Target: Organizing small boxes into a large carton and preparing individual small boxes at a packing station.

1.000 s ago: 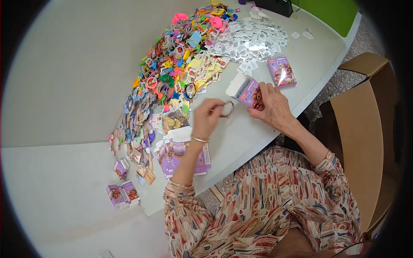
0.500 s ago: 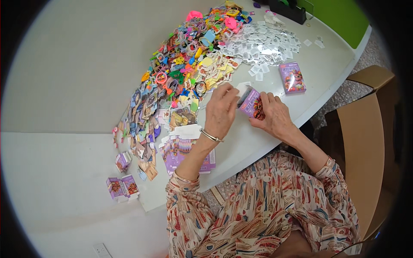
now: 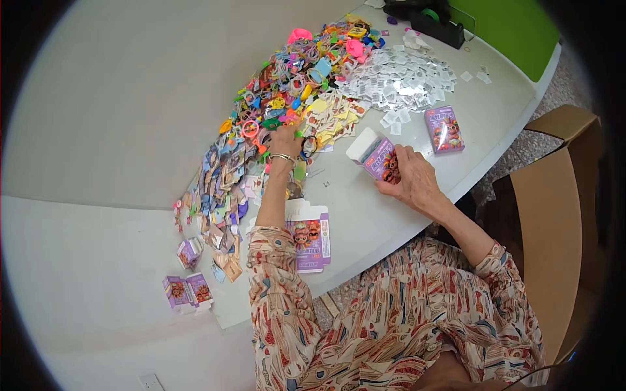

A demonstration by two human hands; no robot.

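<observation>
My right hand (image 3: 416, 177) grips a small purple carton (image 3: 380, 160) printed with cartoon figures. The carton is tilted, and its white end flap stands open toward the upper left. My left hand (image 3: 285, 141) reaches onto a heap of small colourful toys and bands (image 3: 287, 78); its fingertips are lost among the pieces, so their grip does not show. Beside that hand lie a black ring (image 3: 309, 146) and a pile of cream picture cards (image 3: 336, 116). A second purple carton (image 3: 445, 130), closed, lies on the table to the right of my right hand.
Small white packets (image 3: 401, 77) are heaped at the far side, near a black tape dispenser (image 3: 438, 26). Flattened purple cartons (image 3: 312, 244) lie by my left forearm, with picture cards (image 3: 218, 179) further left. An open cardboard box (image 3: 544, 221) stands right of the table.
My left hand has left the carton and moved left onto the toy heap. My right hand still holds the carton in nearly the same place, its flap now in full view.
</observation>
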